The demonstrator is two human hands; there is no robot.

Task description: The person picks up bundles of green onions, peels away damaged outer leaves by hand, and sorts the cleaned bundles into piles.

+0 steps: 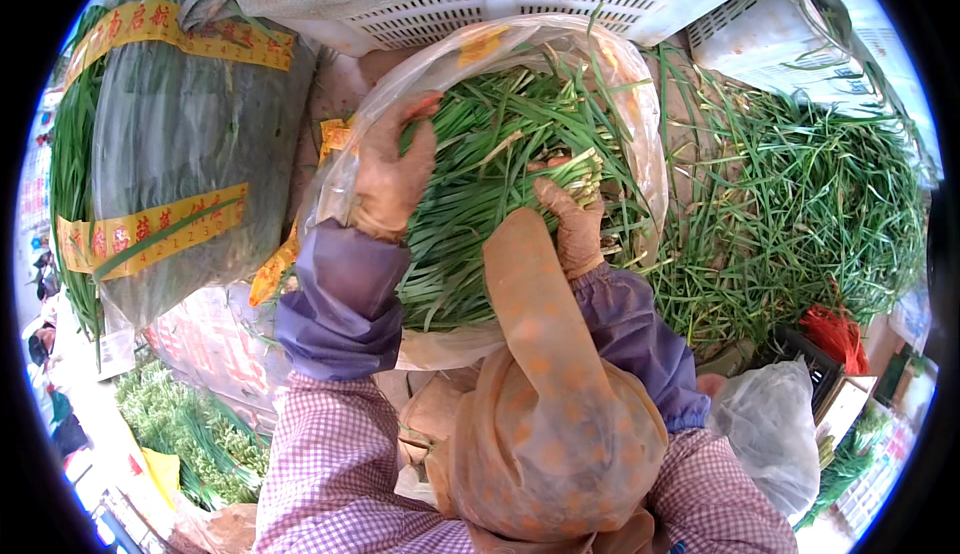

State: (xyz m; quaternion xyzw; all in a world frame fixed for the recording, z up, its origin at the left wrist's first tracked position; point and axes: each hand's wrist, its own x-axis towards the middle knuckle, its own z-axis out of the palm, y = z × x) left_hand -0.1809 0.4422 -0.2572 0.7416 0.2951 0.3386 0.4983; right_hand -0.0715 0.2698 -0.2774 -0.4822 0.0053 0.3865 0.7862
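Note:
A clear plastic bag [352, 124], its mouth spread wide, is heaped with long green garlic chives [450, 244] in front of me. Brown work gloves cover both my hands. At the bag's left side my left hand [390, 179] rests with thumb and fingers apart, beside the leaves. My right hand [575, 224] is closed round a bunch of garlic chives near their pale cut ends, on top of the heap. A brown dotted scarf [545, 324] hangs in the foreground and covers part of the bag's near side.
Loose green leaves [800, 204] lie strewn over the ground at right. A packed bag of chives [190, 144] with yellow tape stands at left. White slatted crates [580, 4] line the far side. Red ties [835, 339] and a crumpled clear bag [770, 424] lie near right.

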